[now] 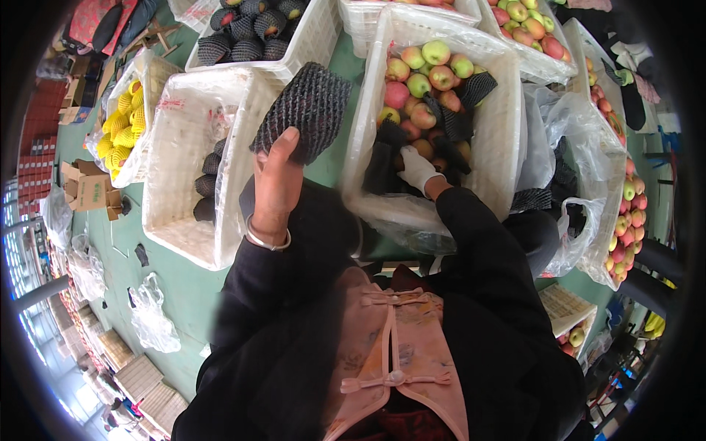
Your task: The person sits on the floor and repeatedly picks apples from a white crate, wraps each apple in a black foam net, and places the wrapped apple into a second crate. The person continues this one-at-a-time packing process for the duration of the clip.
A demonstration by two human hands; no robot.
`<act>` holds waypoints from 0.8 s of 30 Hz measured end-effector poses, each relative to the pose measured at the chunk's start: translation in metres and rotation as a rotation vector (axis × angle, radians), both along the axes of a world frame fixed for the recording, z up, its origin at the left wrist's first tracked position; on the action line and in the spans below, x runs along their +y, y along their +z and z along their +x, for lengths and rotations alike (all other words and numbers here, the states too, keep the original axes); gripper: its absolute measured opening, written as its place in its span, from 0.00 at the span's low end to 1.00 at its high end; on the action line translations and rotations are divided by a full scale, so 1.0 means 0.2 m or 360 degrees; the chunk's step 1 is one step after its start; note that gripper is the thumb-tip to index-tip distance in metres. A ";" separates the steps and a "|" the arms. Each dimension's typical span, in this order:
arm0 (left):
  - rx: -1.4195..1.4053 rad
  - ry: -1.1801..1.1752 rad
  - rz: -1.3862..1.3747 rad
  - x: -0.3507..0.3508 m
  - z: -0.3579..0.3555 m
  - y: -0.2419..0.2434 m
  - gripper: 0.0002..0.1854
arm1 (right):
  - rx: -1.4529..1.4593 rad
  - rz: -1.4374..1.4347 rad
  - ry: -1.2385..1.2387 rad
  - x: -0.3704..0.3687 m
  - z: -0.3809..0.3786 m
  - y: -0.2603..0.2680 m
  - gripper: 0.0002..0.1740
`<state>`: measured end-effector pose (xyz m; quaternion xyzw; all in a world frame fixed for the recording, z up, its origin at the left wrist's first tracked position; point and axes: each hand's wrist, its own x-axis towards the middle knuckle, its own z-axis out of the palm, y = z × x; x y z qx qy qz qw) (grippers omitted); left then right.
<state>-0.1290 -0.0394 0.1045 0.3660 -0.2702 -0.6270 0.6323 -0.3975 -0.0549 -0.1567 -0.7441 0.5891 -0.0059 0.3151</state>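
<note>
My left hand [277,184], bare and with a bangle at the wrist, grips a black foam net sleeve [309,110] and holds it up between two crates. Whether the sleeve has fruit inside cannot be seen. My right hand [420,170], in a white glove, reaches down into a white plastic crate [499,149] lined with clear film. Red and green apples [424,82] fill its far part. Loose black foam net sleeves [452,121] lie over them and around my right hand. The right fingertips touch the apples and netting; their grip is partly hidden.
Left of me stands a white crate [182,154] with several black-netted fruits [206,186] along one side. Beyond it are a crate of black-netted fruits [242,33] and one of yellow-netted fruits [121,127]. Apple crates [551,60] and a plastic bag [582,220] sit right.
</note>
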 end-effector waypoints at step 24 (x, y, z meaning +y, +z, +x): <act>-0.0179 -0.0054 -0.0124 0.01 0.00 -0.06 0.15 | -0.2693 0.1391 -0.0948 -0.23 -0.27 0.73 0.32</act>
